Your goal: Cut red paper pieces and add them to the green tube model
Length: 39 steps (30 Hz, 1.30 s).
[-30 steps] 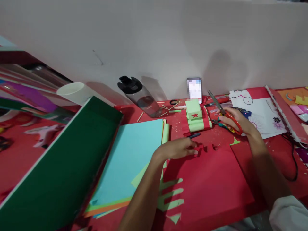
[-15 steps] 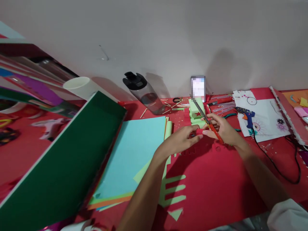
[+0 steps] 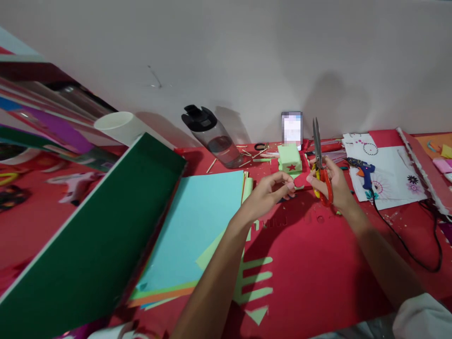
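Observation:
My right hand is closed on a pair of scissors with red and yellow handles, their blades pointing up toward the wall. A small red paper piece spans the space between both hands. My left hand pinches its left end; my right thumb is at its other end. Just behind them stands a light green paper box with a red star on its front. A phone with a blurred screen leans on the wall behind the box.
Left of my arms lie stacked coloured sheets and green paper strips. A water bottle and a dark green board stand farther left. On the right, a blue glue gun with a black cord rests on white paper.
The scissors have swung from slanting left to nearly upright in my right hand. Both hands have shifted slightly, and more of the green box and the red piece shows.

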Each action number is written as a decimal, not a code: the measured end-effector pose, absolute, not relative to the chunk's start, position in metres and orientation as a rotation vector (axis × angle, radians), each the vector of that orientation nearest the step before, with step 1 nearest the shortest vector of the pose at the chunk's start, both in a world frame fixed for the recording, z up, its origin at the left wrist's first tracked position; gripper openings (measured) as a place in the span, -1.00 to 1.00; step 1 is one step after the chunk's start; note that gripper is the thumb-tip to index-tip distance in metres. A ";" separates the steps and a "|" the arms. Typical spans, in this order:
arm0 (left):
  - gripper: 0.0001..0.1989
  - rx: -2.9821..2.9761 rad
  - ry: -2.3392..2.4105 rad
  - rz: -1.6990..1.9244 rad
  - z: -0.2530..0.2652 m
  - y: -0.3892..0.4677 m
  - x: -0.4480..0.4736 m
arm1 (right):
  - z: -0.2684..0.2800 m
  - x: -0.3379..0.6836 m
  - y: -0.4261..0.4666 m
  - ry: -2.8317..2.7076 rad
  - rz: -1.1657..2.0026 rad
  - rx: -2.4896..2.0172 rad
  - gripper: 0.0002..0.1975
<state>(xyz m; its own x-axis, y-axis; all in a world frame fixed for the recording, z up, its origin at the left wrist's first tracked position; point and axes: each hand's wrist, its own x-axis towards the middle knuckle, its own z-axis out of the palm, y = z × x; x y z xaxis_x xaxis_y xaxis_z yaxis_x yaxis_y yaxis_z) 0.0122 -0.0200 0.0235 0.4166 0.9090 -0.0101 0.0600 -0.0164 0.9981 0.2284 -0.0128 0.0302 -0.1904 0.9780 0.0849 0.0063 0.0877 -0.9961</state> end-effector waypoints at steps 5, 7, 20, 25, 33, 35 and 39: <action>-0.65 1.536 0.955 0.811 0.026 -0.023 0.015 | 0.029 0.229 -0.012 -1.432 1.235 -1.063 -0.51; -0.62 1.652 1.017 0.767 0.026 -0.023 0.015 | 0.029 0.230 -0.012 -1.456 1.250 -1.056 -0.51; -0.62 1.376 1.140 1.228 0.029 -0.019 0.020 | 0.033 0.226 -0.021 -1.627 1.501 -0.951 -0.35; -0.61 1.132 1.139 1.383 0.027 -0.020 0.026 | 0.018 0.211 -0.036 -1.741 1.434 -0.981 -0.47; -0.62 1.055 1.070 1.441 0.026 -0.021 0.031 | 0.007 0.203 -0.042 -1.817 1.345 -1.010 -0.53; -0.61 1.038 1.063 1.440 0.027 -0.021 0.031 | 0.008 0.202 -0.042 -1.830 1.335 -1.011 -0.54; -0.59 1.049 1.065 1.444 0.026 -0.021 0.032 | 0.010 0.201 -0.043 -1.852 1.319 -1.019 -0.57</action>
<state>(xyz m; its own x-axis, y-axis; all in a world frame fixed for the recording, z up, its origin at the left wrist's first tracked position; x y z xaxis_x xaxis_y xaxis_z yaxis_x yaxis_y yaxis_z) 0.0319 -0.0214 0.0265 -0.1080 0.9914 0.0735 -0.2226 -0.0962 0.9701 0.2008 -0.0431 0.0101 -0.4955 0.8664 0.0615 0.2253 0.1966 -0.9542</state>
